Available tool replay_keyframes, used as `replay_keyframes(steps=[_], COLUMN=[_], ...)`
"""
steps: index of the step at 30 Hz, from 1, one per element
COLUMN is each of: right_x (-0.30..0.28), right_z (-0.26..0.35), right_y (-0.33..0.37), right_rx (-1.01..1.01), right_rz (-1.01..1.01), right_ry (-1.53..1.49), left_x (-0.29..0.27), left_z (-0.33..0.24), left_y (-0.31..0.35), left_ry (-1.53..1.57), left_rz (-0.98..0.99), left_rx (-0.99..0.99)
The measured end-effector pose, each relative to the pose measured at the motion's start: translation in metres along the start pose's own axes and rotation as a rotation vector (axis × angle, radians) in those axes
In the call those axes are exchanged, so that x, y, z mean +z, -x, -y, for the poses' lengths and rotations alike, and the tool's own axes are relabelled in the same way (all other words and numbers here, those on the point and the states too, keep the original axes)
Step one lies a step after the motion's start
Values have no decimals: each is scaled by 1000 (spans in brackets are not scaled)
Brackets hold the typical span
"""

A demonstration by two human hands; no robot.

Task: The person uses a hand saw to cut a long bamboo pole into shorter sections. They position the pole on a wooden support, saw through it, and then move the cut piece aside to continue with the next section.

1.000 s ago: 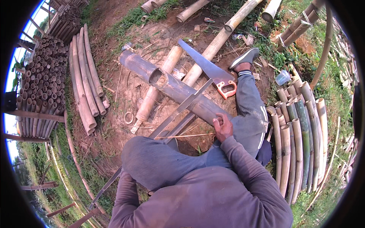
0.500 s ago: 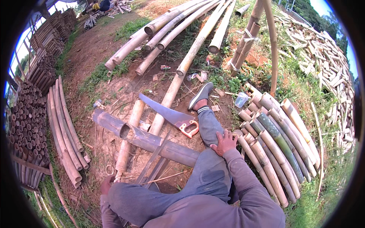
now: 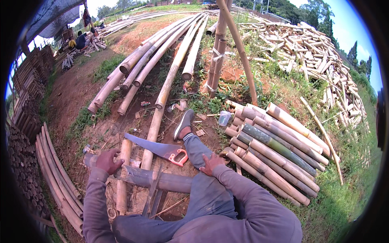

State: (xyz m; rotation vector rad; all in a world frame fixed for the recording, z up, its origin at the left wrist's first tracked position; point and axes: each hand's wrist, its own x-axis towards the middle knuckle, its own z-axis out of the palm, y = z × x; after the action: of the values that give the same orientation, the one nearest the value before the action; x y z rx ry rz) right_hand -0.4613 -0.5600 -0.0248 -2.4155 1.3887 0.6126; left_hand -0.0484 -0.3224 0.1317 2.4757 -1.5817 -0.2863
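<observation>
A thick dark bamboo pole (image 3: 172,183) lies across in front of me, its right part at my leg. Over its left end piece (image 3: 90,160) is my left hand (image 3: 107,161), thumb and fingers apart; whether it touches the bamboo I cannot tell. My right hand (image 3: 210,163) rests on my knee, fingers spread, with nothing in it. Beyond the dark pole, a handsaw (image 3: 156,148) with an orange-red handle lies on pale bamboo. A pale bamboo length (image 3: 123,176) passes beneath the dark pole. Dark flat strips (image 3: 153,192) cross the pole by my leg.
To the right lies a stack of cut bamboo (image 3: 279,152), with a clear plastic cup (image 3: 224,118) at its far corner. Long poles (image 3: 162,60) stretch away ahead beside tied upright posts (image 3: 216,60). More bamboo (image 3: 60,182) lies left. A person (image 3: 81,40) sits far off.
My left hand has come up from beside my left knee to the dark bamboo's left end. My right hand stays on my knee. The view has tilted up and turned right.
</observation>
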Motion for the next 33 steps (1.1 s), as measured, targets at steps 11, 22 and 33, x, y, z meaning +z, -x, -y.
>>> replay_keyframes(steps=[11,22,33], right_x=[11,-55,-6], right_z=[-1,-157,-50], right_y=[3,-16,30], right_rx=[-167,234,-818], right_rz=[-138,-397,-266], right_ry=[32,170,286], left_x=[121,102,99], left_z=[1,47,49], left_y=[14,41,43], left_ry=[-101,-6,-13], left_rz=[651,434,432], left_rx=[37,-103,-178])
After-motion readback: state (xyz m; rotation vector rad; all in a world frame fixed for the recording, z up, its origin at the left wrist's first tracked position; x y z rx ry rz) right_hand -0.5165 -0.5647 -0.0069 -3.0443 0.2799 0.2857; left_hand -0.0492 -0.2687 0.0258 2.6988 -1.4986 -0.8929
